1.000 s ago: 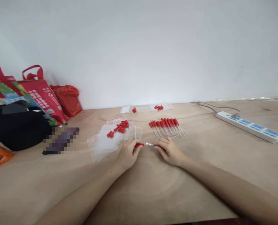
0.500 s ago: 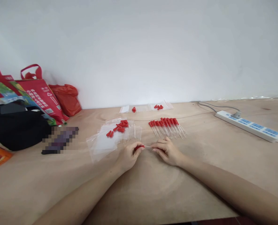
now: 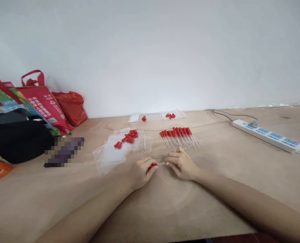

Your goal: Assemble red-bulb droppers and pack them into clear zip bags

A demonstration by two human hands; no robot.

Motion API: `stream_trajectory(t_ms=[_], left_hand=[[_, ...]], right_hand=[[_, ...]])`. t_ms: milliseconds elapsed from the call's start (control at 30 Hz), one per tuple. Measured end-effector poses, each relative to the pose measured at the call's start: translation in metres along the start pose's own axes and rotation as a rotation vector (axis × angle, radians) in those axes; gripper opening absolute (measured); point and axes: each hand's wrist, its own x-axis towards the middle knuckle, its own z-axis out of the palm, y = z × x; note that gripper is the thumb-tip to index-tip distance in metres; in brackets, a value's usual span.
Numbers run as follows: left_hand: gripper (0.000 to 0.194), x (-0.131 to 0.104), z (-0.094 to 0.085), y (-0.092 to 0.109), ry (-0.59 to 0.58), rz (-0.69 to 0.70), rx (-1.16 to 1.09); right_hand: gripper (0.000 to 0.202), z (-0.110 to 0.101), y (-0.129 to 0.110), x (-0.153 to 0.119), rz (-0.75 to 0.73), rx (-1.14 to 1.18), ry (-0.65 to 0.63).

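Two hands pinch — red bulb left, tube right.

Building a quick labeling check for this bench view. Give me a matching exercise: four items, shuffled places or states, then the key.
Column 1
1. Left hand
2. Power strip
3. Bare tubes
4. Right hand

Column 2
A. Lying between the clear bags and the red-topped tubes
B. Pinching one end of a clear tube
C. White, with a grey plug in it
D. Gripping a red bulb

Pairs: 1-D, 2-C, 3-A, 4-B
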Motion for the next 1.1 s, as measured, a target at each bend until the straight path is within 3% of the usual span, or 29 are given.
stream_trajectory(t_ms=[500,767,833,967,1033,1100], left_hand=[[0.015,0.0,0.002,-0.001,0.018,0.11,0.079],[0.018,0.013,-0.014,-0.018,0.033,0.129,0.167],[0.027,0.015,-0.021,-0.03,0.078,0.029,0.28],[0.024,0.011,-0.037,-0.062,0.279,-0.407,0.512],[0.023,0.007,-0.044,-0.076,0.298,-0.569,0.588],[0.022,0.004,-0.048,-0.085,0.274,-0.643,0.617]], right_hand=[[0.023,0.005,-0.01,0.007,0.067,0.117,-0.068],[0.021,-0.016,-0.012,0.019,0.108,-0.076,-0.084],[0.02,-0.021,-0.001,0.024,0.24,-0.073,-0.055],[0.022,-0.02,0.03,0.038,0.626,-0.01,0.113],[0.022,-0.014,0.041,0.048,0.74,-0.047,0.168],[0.023,-0.007,0.046,0.058,0.814,-0.126,0.17]])
